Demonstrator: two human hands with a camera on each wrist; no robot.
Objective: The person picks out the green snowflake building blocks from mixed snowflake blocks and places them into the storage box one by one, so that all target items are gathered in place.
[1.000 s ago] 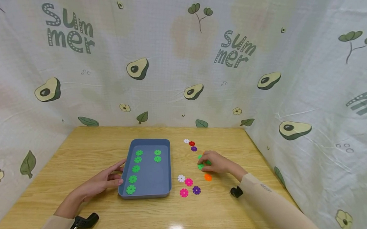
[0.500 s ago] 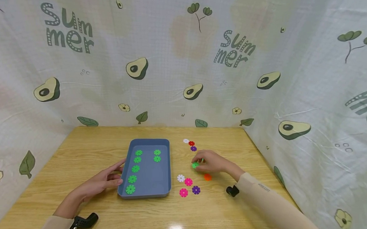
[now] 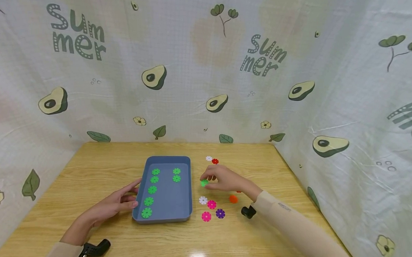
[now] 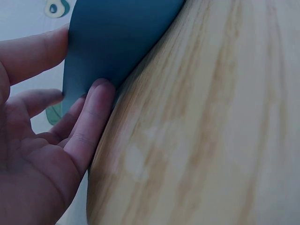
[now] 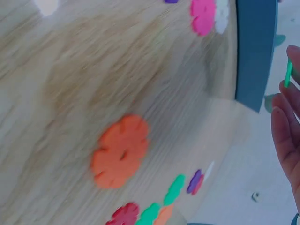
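A blue-grey rectangular tray (image 3: pixel 171 205) lies on the wooden table, with several green flower-shaped discs (image 3: pixel 152 189) in a column along its left side and two more at its upper right. My left hand (image 3: pixel 118 202) rests its fingertips against the tray's outer left wall, also seen in the left wrist view, where the fingers (image 4: pixel 98 101) touch the blue wall. Just right of the tray, my right hand (image 3: pixel 225 179) pinches a green flower-shaped disc (image 3: pixel 204 183) between thumb and fingers. In the right wrist view that disc (image 5: pixel 288 74) shows edge-on.
Below the right hand lie a white disc (image 3: pixel 203 200), pink discs (image 3: pixel 211 204), a purple disc (image 3: pixel 220 213) and an orange disc (image 3: pixel 233 199). Farther back are a white and a red disc (image 3: pixel 215 161). More green discs (image 5: pixel 174 190) show in the right wrist view. A patterned curtain (image 3: pixel 190 68) surrounds the table.
My right hand has moved left from the loose discs toward the tray, carrying the green flower-shaped disc. The left hand and tray have stayed in place.
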